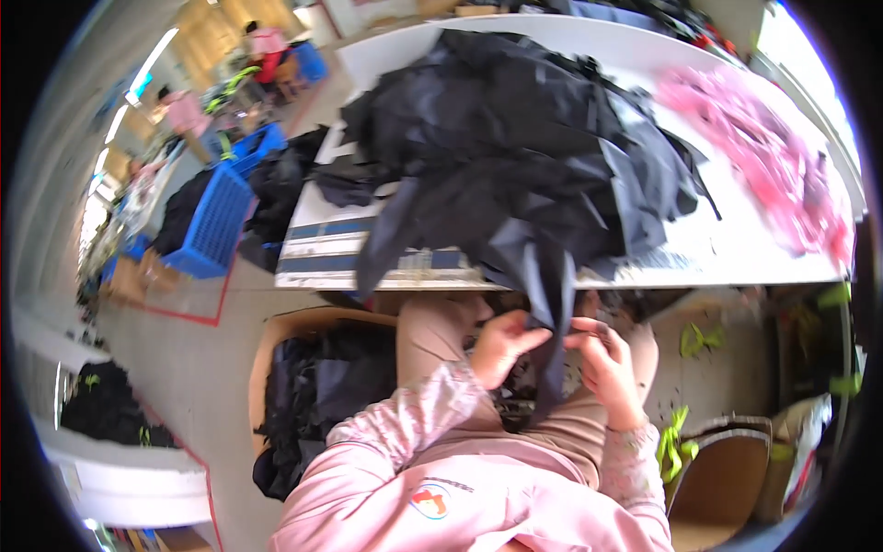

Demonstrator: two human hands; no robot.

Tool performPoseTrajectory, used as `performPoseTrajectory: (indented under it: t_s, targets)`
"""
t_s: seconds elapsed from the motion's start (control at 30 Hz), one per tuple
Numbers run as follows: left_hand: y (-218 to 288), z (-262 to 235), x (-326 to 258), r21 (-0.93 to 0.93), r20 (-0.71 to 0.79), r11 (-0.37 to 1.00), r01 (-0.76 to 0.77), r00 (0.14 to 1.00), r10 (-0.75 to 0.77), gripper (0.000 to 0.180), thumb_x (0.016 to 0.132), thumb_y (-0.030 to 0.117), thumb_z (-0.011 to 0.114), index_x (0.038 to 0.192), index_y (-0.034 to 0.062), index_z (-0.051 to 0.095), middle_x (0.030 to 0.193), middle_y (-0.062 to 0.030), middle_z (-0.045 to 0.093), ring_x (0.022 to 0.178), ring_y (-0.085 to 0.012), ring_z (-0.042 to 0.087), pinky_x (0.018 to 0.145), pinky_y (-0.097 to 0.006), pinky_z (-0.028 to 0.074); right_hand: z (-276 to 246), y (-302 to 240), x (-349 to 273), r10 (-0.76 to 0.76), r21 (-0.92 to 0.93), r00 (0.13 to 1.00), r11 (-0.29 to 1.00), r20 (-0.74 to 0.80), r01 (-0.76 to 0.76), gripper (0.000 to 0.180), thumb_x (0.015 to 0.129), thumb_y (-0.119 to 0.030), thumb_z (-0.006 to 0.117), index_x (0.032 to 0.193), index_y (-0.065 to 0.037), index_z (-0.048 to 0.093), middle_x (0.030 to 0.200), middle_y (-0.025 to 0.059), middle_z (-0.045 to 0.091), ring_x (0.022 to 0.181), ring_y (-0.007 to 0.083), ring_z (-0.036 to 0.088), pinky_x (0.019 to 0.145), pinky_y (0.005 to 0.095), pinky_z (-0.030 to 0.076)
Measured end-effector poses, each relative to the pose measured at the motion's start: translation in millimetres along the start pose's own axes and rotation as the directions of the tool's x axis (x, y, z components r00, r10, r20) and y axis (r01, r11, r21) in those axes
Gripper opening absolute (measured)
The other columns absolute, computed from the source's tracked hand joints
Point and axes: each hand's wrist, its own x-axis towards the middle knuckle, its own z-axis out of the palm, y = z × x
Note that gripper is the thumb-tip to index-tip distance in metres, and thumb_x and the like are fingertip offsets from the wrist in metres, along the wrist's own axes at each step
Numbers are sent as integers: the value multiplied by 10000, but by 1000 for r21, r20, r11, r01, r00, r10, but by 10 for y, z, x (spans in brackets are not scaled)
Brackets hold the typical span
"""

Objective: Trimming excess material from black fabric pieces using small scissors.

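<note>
Dark fabric strip (552, 322) hangs off the table (736, 262) pile; my left hand (501, 345) pinches it, my right hand (607, 363) grips its other edge over my lap.

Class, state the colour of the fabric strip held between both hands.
Black, seen in the head view: the fabric strip.
</note>
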Motion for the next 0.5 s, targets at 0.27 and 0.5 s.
performPoseTrajectory:
  t_s: [0.27, 0.5]
  targets:
    - [-245, -140, 77, 18, 44, 999, -45, 998, 44, 243, 867, -3, 635, 1108, -2, 603, 1037, -42, 653, 965, -122, 609, 871, -261, 486, 4, 182, 131, -125, -140, 981, 985, -146, 105, 130, 892, -131, 657, 980, -39, 632, 711, -39, 604, 439, -5, 395, 379, 168, 289]
    - [-206, -168, -82, 303, -86, 899, -315, 931, 355, 156, 818, 26, 708, 908, 29, 581, 802, -15, 610, 748, -72, 573, 685, -229, 479, 460, 119, 111, -521, -625, 851, 642, 69, 444, 425, 745, -150, 796, 1089, -9, 591, 926, 124, 664, 827, 153, 629, 689, 277, 492]
